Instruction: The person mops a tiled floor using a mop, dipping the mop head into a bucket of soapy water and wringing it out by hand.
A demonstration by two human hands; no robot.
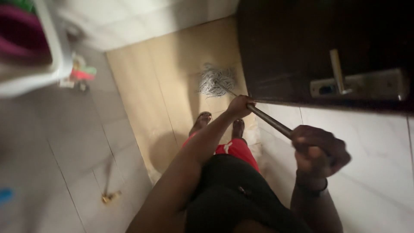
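Observation:
I look down at a string mop (214, 80) whose grey-white head rests on the tan floor tiles ahead of my feet. Its dark metal handle (269, 121) runs up to the right. My left hand (239, 105) grips the handle lower down, close to the mop head. My right hand (318, 152), with a dark band at the wrist, is closed around the upper part of the handle. My sandalled feet (202, 118) stand just behind the mop head.
A dark wooden door (302, 39) with a metal lever handle (337, 71) stands at upper right. White marble-like wall tiles (371, 146) lie below it. A white rack (51, 47) with coloured items is at upper left, and grey floor tiles (64, 142) spread left.

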